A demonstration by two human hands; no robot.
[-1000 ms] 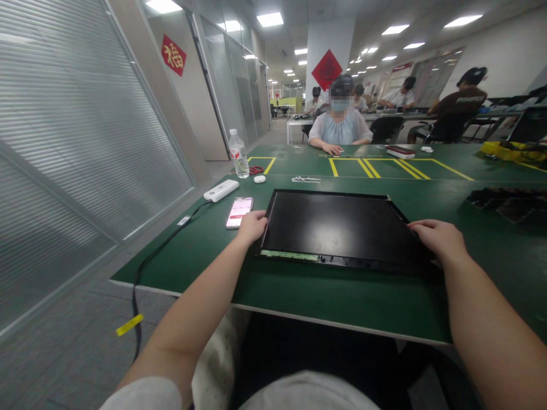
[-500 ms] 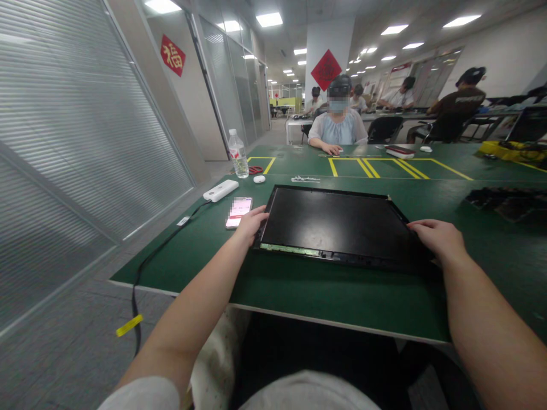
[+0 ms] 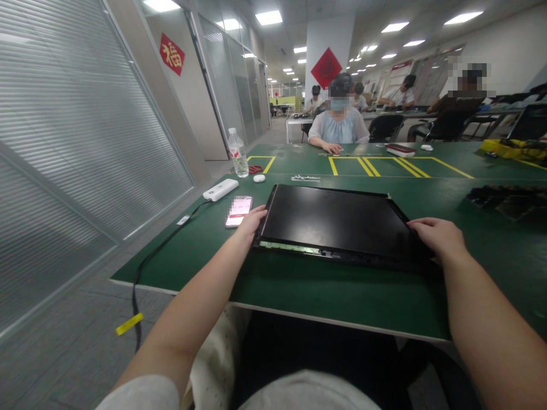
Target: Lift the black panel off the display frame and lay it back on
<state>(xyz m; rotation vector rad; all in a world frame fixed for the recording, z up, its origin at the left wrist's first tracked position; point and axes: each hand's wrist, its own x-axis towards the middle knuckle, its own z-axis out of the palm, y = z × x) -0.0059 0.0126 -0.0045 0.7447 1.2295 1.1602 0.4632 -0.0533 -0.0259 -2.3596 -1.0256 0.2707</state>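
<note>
A dark laptop screen panel [image 3: 333, 219] lies in a black frame in front of me, its glossy face up. Along its near edge runs a green circuit strip [image 3: 288, 247]. My left hand [image 3: 252, 223] grips the left side of the frame, fingers closed at the edge. On the opposite side my right hand [image 3: 440, 236] pinches the right edge between thumb and fingers. The undersides of both grips are hidden. Just left of my left hand lies a phone [image 3: 239, 211] with a lit display.
On the green table [image 3: 205, 256] stand a water bottle [image 3: 238, 154], red-handled scissors [image 3: 255, 169], a white earbud case [image 3: 259, 179] and a cabled white power bank [image 3: 221, 190]. Small metal parts [image 3: 305, 178] lie beyond the screen. Dark parts [image 3: 504, 202] sit right. A person [image 3: 338, 125] sits opposite.
Both hands stay on the frame's sides. The panel's near edge looks slightly shifted and the reflection on it has changed; otherwise little differs.
</note>
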